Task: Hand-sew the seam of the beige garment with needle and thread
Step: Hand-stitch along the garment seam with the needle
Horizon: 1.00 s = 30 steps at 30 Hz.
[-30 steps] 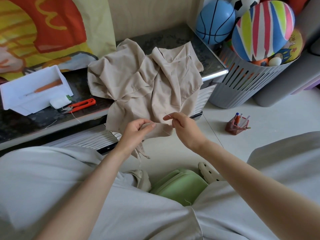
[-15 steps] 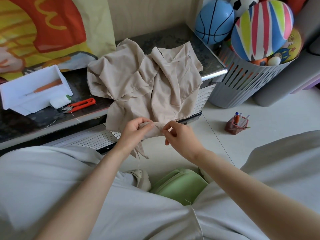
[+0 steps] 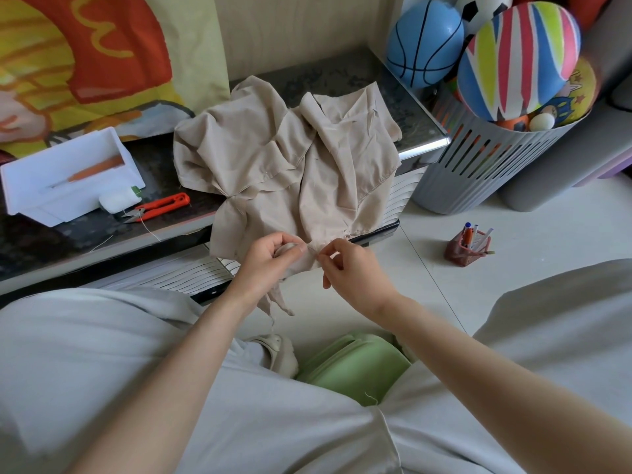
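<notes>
1. The left hand (image 3: 270, 256) has its fingers curled around a fold at the near edge of the garment (image 3: 290, 159), with the thumb pressing on top.
2. The right hand (image 3: 349, 265) is just beside it. Its thumb and forefinger are pinched narrow at the same fold and the other fingers are loosely bent. I judge that they hold the needle, but it is too small to see for sure.
3. The rest of the garment lies crumpled beyond both hands on the table (image 3: 51, 248), and its near edge hangs over into the hands.
4. The step, I think, is one stitch being made in the seam, with the point going into the cloth.
5. The next move calls for pushing the needle through, taking it again on the other side, and drawing the thread tight while the left hand keeps the fold flat.
6. Beyond the left hand lie the snips (image 3: 160, 204) and a tray (image 3: 68, 179). Beyond the right hand stands a basket (image 3: 478, 172) of balls.
</notes>
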Available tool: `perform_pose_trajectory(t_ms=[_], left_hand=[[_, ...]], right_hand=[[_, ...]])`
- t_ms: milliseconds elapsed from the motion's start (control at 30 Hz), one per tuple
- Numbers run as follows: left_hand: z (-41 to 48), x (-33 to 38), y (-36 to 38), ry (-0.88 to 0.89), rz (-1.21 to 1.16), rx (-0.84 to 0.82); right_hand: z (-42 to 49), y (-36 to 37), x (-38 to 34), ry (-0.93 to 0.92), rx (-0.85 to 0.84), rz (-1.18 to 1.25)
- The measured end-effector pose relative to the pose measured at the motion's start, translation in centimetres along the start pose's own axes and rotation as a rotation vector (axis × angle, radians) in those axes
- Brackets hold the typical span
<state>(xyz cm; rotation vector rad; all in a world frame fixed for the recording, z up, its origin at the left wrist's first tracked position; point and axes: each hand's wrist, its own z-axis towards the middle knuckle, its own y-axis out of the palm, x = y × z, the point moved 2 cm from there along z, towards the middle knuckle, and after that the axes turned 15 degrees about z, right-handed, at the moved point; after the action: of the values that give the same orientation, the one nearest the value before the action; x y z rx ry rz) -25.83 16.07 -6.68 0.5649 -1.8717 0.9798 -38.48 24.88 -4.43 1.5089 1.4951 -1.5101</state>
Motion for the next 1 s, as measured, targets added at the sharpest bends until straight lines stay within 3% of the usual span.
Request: perform_pose_trajectory(t_ms=[267, 567, 1000], left_hand=[[-0.49, 0.67, 0.37, 0.048, -0.012, -0.096], [-0.62, 0.83, -0.02, 0.067, -0.025, -0.084], [-0.22, 0.43, -0.36, 0.038, -0.035, 0.070]], right_hand=[[0.30, 0.76, -0.04, 0.020, 0.005, 0.047], [0.18, 0.72, -0.40, 0.069, -0.001, 0.217], [0.10, 0.98, 0.24, -0.008, -0.035, 0.239]])
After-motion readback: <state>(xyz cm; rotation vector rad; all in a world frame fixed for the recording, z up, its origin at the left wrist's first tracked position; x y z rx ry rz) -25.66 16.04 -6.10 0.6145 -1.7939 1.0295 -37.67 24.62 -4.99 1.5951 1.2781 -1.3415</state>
